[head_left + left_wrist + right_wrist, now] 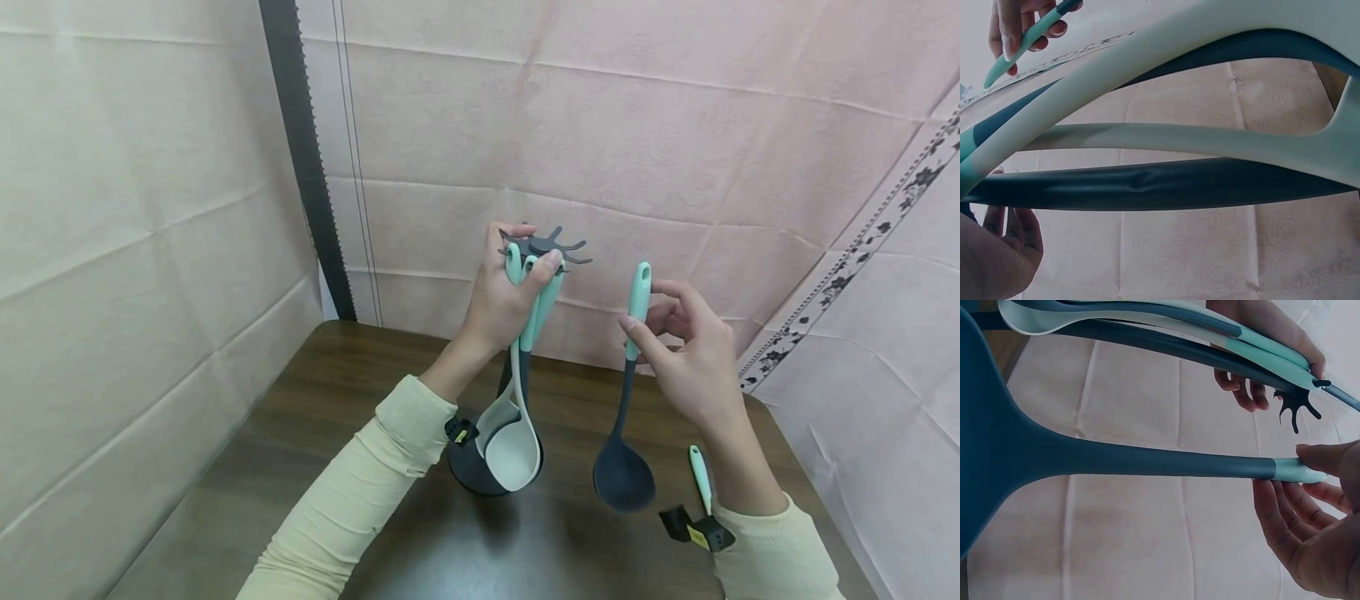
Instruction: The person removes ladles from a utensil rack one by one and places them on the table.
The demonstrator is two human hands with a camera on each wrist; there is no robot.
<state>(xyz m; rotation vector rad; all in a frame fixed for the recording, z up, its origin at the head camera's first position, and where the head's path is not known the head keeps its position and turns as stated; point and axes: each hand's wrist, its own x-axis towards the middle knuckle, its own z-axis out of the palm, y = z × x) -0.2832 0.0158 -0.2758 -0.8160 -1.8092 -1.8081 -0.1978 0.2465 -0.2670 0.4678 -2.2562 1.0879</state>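
My left hand [501, 296] grips the top of a dark utensil stand [551, 245], its thumb over the mint handles just below the spread hooks. A pale spoon [514, 457] hangs from the stand, with another pale utensil [491, 417] and a dark-stemmed one partly hidden behind it. To the right, my right hand [699, 354] pinches the mint handle of a dark blue ladle [624, 477] between thumb and fingers. The ladle hangs upright, bowl down, apart from the stand. In the right wrist view the thumb presses one side of its handle [1291, 469].
On the brown wooden table [322, 467] lies another mint-handled utensil [701, 475], partly hidden by my right wrist. The stand's round dark base [468, 473] sits on the tabletop. Pale cloth walls [637, 150] rise behind and at both sides.
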